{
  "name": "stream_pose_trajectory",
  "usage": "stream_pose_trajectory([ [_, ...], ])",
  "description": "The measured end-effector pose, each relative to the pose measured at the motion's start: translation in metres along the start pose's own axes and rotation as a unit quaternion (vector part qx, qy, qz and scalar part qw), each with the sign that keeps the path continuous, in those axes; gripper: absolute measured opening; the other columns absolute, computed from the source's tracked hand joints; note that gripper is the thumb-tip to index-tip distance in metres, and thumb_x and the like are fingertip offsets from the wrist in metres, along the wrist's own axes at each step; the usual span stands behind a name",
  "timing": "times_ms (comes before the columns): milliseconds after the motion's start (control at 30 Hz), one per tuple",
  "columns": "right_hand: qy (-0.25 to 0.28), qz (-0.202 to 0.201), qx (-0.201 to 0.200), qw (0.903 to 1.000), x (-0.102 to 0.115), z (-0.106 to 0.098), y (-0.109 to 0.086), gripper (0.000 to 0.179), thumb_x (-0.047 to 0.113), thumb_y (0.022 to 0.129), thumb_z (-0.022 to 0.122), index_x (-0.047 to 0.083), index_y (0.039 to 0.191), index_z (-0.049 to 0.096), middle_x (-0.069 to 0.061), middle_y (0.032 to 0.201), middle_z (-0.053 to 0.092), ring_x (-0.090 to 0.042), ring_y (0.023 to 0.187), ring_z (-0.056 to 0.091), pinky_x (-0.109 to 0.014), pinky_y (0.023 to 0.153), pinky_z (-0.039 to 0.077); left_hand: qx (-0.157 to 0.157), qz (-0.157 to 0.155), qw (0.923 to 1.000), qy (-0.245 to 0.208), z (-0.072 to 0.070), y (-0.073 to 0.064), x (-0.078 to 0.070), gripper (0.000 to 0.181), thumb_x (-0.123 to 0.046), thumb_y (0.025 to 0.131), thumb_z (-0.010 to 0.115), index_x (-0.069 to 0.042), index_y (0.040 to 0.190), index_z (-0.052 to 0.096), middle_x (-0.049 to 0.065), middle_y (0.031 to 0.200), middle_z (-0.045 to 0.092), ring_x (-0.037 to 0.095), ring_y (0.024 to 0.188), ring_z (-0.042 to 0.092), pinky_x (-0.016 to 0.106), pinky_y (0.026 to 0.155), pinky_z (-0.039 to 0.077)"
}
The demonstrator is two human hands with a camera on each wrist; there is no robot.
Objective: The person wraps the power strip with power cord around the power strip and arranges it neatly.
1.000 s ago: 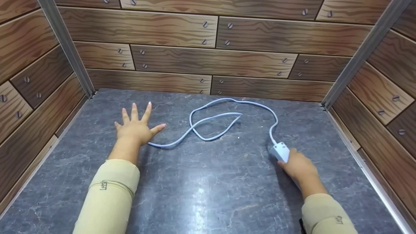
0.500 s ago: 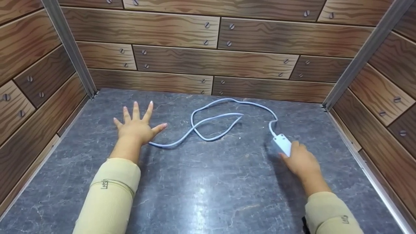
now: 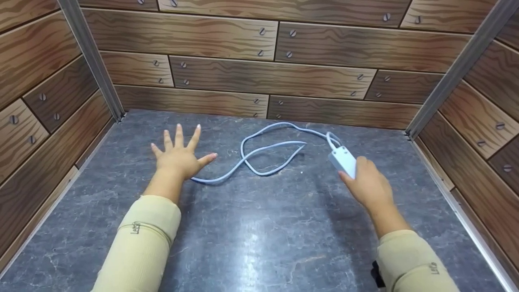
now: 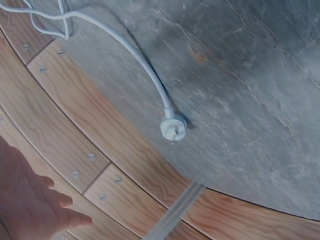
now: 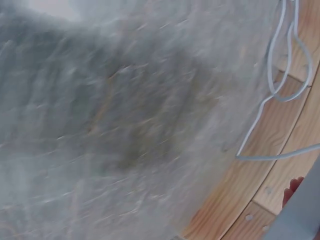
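My right hand (image 3: 369, 186) grips the near end of a white power strip (image 3: 343, 160), lifted off the dark marbled tabletop (image 3: 284, 219). Part of the strip (image 5: 297, 210) also shows at the edge of the right wrist view. From its far end a white cord (image 3: 253, 172) runs across the table in loose loops toward the left. My left hand (image 3: 178, 162) is held with fingers spread and holds nothing. Below it, hidden in the head view, the cord ends in a round plug (image 4: 173, 129) lying on the table, apart from that hand in the left wrist view.
Wood-patterned panels enclose the table: a back wall (image 3: 227, 75), a left wall (image 3: 52, 93) and a right wall (image 3: 482, 109). Grey metal posts stand at the left (image 3: 97, 61) and right (image 3: 444, 73) back corners.
My right hand has raised the power strip and carried it slightly away from me and leftward, bending the cord at its end into a small loop. The left hand stays spread at nearly the same spot.
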State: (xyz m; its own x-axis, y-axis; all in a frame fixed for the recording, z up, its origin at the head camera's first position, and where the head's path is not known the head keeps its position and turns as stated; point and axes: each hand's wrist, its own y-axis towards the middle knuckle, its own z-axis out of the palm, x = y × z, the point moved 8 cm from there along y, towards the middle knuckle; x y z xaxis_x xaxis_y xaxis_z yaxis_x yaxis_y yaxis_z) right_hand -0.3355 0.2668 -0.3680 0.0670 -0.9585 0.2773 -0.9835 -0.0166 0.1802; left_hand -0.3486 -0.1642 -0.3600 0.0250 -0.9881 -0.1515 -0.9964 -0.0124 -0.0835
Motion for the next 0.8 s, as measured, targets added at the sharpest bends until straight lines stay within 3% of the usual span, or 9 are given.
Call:
stream_pose_trajectory([
  [267, 0.025, -0.040, -0.035, 0.9983, 0.036, -0.013, -0.001, 0.052, 0.046, 0.085, 0.057, -0.001, 0.105, 0.046, -0.015, 0.090, 0.051, -0.029, 0.073, 0.052, -0.043, 0.057, 0.042, -0.013, 0.049, 0.9987, -0.009, 0.003, 0.000, -0.031, 0.092, -0.079, 0.074, 0.033, -0.036, 0.145, -0.005, 0.017, 0.151, -0.009, 0.046, 0.134, -0.009, 0.071, 0.097, 0.001],
  [467, 0.032, -0.079, -0.043, 0.9954, 0.064, -0.020, -0.006, 0.051, 0.045, 0.084, 0.060, 0.002, 0.108, 0.048, -0.014, 0.095, 0.053, -0.029, 0.078, 0.052, -0.046, 0.063, 0.044, -0.056, 0.106, 0.9920, -0.039, -0.004, -0.007, -0.068, 0.088, -0.065, 0.079, 0.052, -0.035, 0.146, 0.003, 0.014, 0.152, 0.003, 0.041, 0.137, 0.000, 0.066, 0.101, 0.010],
  [633, 0.025, -0.122, -0.052, 0.9908, 0.087, -0.024, -0.012, 0.052, 0.044, 0.080, 0.064, 0.004, 0.111, 0.049, -0.013, 0.096, 0.054, -0.027, 0.077, 0.052, -0.043, 0.062, 0.045, -0.096, 0.182, 0.9774, -0.049, -0.012, -0.021, -0.108, 0.089, -0.058, 0.078, 0.059, -0.032, 0.147, 0.009, 0.013, 0.151, 0.012, 0.037, 0.137, 0.010, 0.057, 0.106, 0.016],
  [800, -0.006, -0.190, -0.073, 0.9790, 0.111, -0.025, -0.021, 0.050, 0.042, 0.077, 0.068, 0.005, 0.106, 0.051, -0.010, 0.091, 0.054, -0.024, 0.070, 0.051, -0.039, 0.057, 0.044, -0.122, 0.254, 0.9554, -0.089, -0.017, -0.038, -0.142, 0.093, -0.049, 0.076, 0.066, -0.027, 0.147, 0.010, 0.011, 0.151, 0.016, 0.034, 0.137, 0.015, 0.047, 0.108, 0.019],
])
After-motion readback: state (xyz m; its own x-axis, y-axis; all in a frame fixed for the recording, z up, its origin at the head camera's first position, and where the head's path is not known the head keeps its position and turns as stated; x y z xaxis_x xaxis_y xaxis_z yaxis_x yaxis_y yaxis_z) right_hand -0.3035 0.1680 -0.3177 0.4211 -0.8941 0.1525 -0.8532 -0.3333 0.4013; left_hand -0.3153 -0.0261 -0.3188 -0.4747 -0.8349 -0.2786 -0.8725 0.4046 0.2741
